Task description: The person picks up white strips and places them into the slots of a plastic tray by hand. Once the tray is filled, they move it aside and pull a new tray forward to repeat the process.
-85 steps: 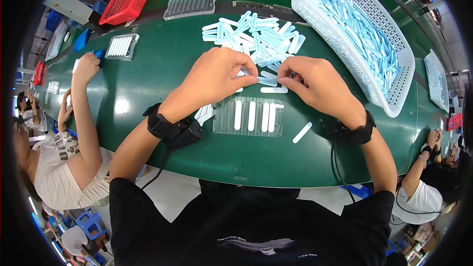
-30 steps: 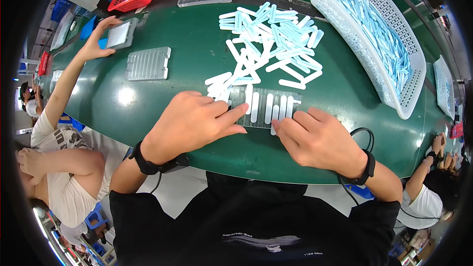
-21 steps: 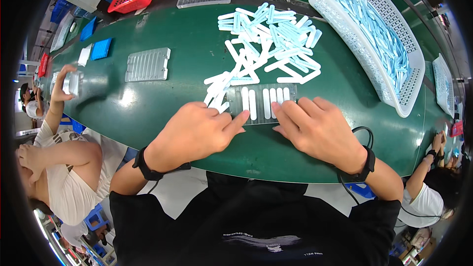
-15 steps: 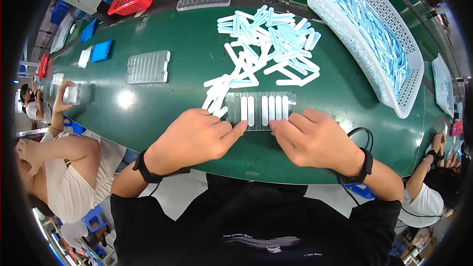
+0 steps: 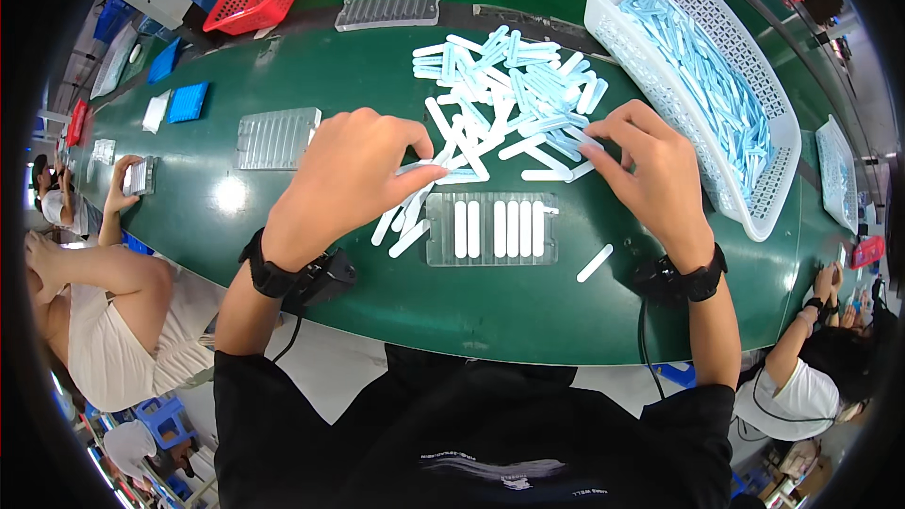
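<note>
Five white strips (image 5: 500, 228) upright in clear tray (image 5: 490, 229), apparently lengthwise away.

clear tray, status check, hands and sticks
Left hand pinching a stick from the pile. Right hand fingering sticks at the pile's edge. Clear tray holds five sticks, unobstructed.

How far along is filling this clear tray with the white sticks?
Five sticks sit in the clear tray. The left hand pinches a stick from the pile; the right hand picks at its edge. Slots at both tray ends are unfilled.
</note>
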The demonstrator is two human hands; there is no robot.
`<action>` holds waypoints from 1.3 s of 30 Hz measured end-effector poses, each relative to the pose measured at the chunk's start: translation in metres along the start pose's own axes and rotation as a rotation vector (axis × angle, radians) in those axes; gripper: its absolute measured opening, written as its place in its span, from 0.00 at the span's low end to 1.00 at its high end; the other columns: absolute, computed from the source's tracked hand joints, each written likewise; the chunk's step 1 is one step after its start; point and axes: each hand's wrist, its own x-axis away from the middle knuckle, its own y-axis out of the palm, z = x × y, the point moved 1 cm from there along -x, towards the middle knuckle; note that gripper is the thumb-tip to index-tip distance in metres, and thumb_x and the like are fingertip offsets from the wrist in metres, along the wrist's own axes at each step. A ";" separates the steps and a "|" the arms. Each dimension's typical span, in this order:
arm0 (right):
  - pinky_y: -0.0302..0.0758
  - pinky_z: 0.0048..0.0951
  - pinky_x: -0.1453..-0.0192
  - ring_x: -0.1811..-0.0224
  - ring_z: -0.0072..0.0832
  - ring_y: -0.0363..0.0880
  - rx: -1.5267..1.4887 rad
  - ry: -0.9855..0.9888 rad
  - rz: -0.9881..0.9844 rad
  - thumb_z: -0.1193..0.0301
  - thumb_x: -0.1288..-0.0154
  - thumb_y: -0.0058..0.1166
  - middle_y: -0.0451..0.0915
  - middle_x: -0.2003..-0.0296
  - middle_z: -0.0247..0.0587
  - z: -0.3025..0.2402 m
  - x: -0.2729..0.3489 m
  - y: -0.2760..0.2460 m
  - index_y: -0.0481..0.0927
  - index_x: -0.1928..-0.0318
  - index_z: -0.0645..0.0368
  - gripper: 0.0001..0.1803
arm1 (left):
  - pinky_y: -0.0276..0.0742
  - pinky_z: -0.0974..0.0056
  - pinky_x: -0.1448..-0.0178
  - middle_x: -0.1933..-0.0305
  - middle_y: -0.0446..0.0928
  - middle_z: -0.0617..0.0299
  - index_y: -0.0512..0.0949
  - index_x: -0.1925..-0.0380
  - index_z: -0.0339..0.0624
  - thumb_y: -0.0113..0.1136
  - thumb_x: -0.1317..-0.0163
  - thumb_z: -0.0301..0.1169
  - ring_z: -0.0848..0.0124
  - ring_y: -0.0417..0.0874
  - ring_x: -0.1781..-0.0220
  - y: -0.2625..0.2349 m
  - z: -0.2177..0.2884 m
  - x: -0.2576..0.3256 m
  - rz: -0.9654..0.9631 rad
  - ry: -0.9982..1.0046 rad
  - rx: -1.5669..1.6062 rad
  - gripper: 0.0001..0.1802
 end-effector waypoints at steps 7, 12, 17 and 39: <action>0.75 0.37 0.66 0.73 0.38 0.80 -0.064 0.074 -0.099 0.71 0.39 0.71 0.82 0.64 0.38 0.012 -0.004 0.009 0.88 0.62 0.59 0.07 | 0.54 0.63 0.74 0.86 0.60 0.69 0.85 0.63 0.38 0.72 0.35 0.31 0.77 0.59 0.83 0.002 0.000 -0.008 -0.066 -0.164 0.268 0.08; 0.72 0.31 0.71 0.77 0.26 0.78 -0.224 0.189 -0.177 0.72 0.36 0.70 0.85 0.70 0.38 0.003 -0.009 0.010 0.89 0.60 0.61 0.07 | 0.52 0.66 0.74 0.85 0.57 0.69 0.86 0.62 0.39 0.70 0.34 0.29 0.78 0.56 0.82 0.012 -0.014 -0.009 -0.064 -0.270 0.614 0.05; 0.74 0.20 0.70 0.74 0.14 0.79 -1.007 0.481 -0.342 0.66 0.25 0.64 0.89 0.68 0.37 -0.011 -0.021 0.018 0.89 0.54 0.67 0.14 | 0.50 0.68 0.75 0.83 0.55 0.71 0.87 0.61 0.39 0.75 0.40 0.26 0.81 0.56 0.81 0.011 -0.005 -0.012 0.263 0.065 0.261 0.08; 0.69 0.16 0.65 0.72 0.12 0.69 -1.618 0.633 -0.537 0.61 0.18 0.56 0.83 0.67 0.28 -0.031 -0.016 0.033 0.88 0.51 0.64 0.17 | 0.51 0.66 0.75 0.81 0.55 0.73 0.90 0.52 0.40 0.73 0.59 0.23 0.76 0.61 0.81 -0.003 0.026 0.012 0.473 0.763 -0.255 0.27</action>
